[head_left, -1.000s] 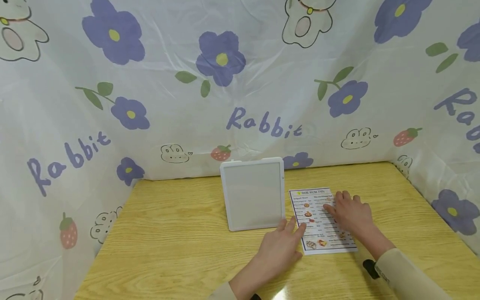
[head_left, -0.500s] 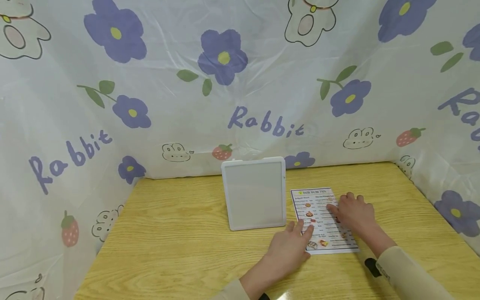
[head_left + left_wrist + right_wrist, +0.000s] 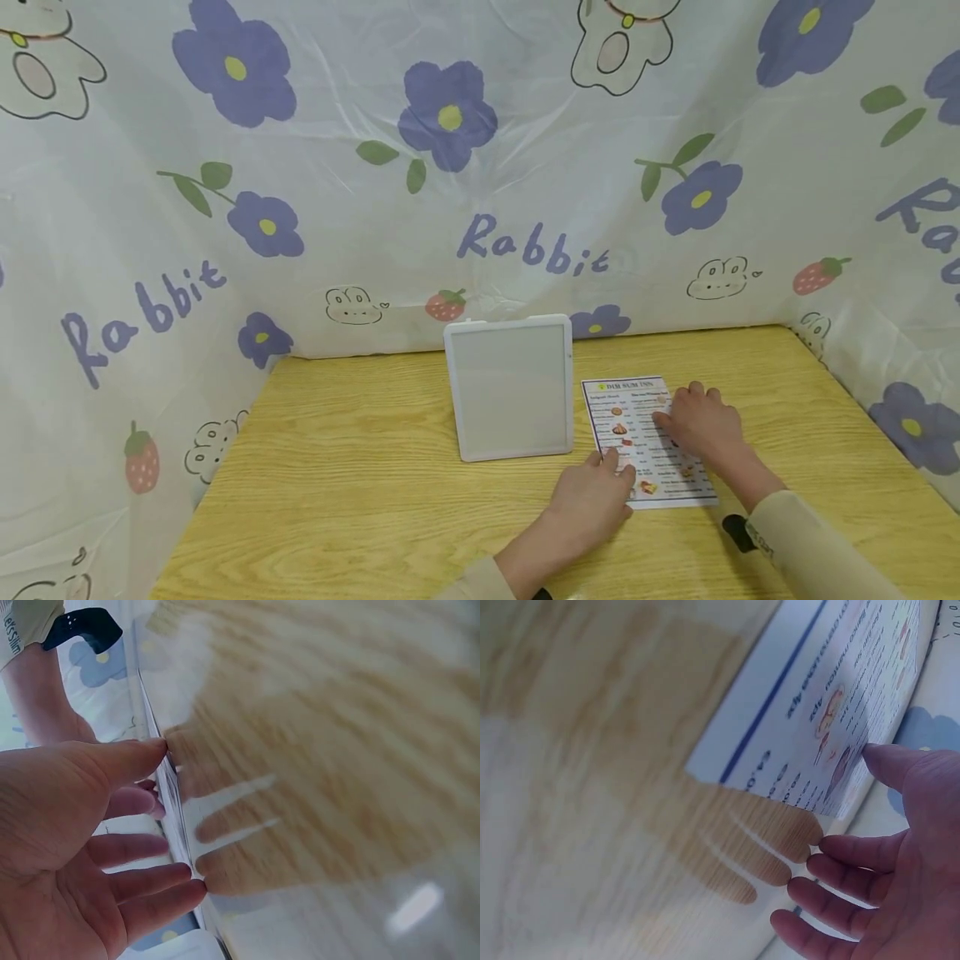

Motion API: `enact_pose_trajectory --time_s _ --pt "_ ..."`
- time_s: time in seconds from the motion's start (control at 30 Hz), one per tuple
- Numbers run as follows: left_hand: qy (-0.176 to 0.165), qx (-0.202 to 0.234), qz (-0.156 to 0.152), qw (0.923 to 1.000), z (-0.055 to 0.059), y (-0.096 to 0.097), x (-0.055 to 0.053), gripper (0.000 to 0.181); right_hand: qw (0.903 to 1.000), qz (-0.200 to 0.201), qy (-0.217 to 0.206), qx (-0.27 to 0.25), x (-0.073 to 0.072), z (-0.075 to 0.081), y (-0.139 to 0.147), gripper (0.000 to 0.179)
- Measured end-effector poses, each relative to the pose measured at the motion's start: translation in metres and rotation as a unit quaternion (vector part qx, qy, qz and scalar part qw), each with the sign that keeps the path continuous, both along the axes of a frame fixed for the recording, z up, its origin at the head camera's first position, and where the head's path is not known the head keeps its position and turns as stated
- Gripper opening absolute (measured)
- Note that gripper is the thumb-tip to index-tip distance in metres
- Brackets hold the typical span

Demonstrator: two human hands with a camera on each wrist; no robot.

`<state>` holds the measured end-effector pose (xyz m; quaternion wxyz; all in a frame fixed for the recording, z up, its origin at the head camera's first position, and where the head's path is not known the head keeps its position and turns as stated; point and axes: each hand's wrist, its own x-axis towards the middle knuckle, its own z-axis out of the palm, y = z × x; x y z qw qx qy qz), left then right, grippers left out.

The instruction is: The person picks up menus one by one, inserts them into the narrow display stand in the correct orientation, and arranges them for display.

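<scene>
A printed "Dim Sum Inn" menu sheet (image 3: 652, 458) lies flat on the wooden table (image 3: 360, 467). My left hand (image 3: 592, 500) reaches over the menu's lower left part, its fingertips down on it. In the left wrist view the fingers are spread and fairly straight. At the menu's right edge rests my right hand (image 3: 703, 423). The right wrist view has the thumb (image 3: 892, 766) touching the printed side, while the other fingers (image 3: 855, 859) meet the bare wood beside the edge. Neither hand grips anything.
Left of the menu, a white-framed blank panel (image 3: 512, 392) stands tilted slightly back. A curtain (image 3: 420, 267) printed with flowers and rabbits hangs behind the table and along both sides. Beige sleeves cover the forearms, and a black band shows at the right cuff (image 3: 772, 533).
My left hand has slid to the right, farther over the menu's lower left part. The right hand and the menu stay nearly where they were; the view has shifted slightly.
</scene>
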<state>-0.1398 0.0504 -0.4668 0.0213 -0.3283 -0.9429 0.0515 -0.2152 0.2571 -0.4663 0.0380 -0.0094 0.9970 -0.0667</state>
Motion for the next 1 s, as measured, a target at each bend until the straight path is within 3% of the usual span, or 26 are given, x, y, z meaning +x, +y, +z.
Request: enact_pose_trajectory --time_s 0.23,0.63,1.0 --pt "0.008 -0.004 -0.012 0.9999 -0.0022 0.0036 0.0015 0.021 0.9998 -0.016 -0.009 -0.011 -0.0005 0.0022 -0.0058 0.058" --pt "0.016 -0.003 -0.013 0.9998 -0.0036 0.0063 0.0024 0.02 0.9992 -0.02 -0.021 -0.029 0.0014 0.0011 -0.0063 0.068" --pt "0.019 -0.003 -0.01 0.9998 -0.0042 0.0046 0.0013 0.019 0.997 -0.031 -0.036 -0.061 0.0008 0.0022 -0.0109 0.06"
